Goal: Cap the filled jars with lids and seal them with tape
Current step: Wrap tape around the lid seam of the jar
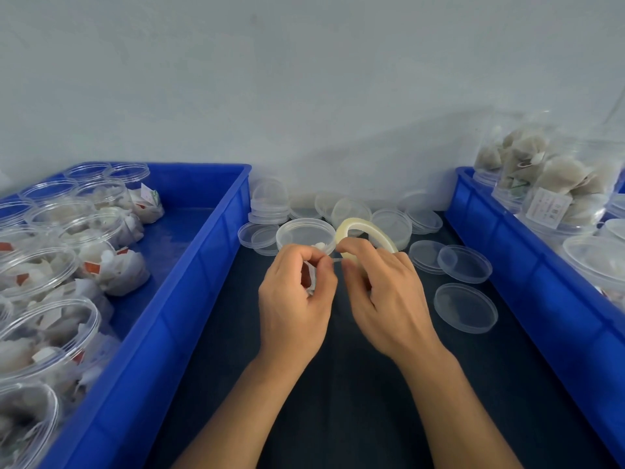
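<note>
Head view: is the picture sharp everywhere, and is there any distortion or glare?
Head view: wide-angle bending curves the left blue crate and right blue crate; soft, even light, no hard shadows; the right hand and tape roll look slightly blurred; the left hand is sharper; mild glare on the clear lids.

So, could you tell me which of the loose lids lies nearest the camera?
The single lid lying flat alone near the right crate; all other lids sit farther back.
</note>
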Demonstrator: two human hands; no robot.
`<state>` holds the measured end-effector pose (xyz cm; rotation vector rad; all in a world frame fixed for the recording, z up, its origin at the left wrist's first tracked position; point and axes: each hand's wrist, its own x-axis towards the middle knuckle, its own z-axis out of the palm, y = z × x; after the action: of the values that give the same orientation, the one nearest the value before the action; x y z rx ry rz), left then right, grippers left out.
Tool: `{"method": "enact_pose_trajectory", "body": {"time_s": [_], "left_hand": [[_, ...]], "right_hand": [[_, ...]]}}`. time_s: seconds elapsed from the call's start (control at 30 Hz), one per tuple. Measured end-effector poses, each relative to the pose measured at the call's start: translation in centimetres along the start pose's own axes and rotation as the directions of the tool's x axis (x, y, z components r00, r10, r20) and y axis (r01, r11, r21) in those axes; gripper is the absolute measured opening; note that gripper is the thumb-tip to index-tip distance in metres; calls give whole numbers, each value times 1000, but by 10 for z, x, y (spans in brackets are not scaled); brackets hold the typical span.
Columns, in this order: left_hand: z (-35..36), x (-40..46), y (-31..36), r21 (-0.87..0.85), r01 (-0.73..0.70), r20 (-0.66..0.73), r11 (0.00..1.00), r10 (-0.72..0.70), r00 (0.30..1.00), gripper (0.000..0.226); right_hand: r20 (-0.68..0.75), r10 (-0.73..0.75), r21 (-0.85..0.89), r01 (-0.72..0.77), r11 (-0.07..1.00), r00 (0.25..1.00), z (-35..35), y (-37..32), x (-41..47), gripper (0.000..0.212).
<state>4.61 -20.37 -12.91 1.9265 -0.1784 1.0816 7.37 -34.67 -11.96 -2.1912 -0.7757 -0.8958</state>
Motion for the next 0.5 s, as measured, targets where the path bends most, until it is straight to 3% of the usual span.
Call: {"method": "enact_pose_trajectory", "body": {"time_s": [0.5], "left_hand": [[0, -1, -1, -10, -11, 74, 1000, 12, 997, 27]], "right_hand": [[-46, 25, 2, -25, 1000, 999, 1, 4, 0, 11]]}}
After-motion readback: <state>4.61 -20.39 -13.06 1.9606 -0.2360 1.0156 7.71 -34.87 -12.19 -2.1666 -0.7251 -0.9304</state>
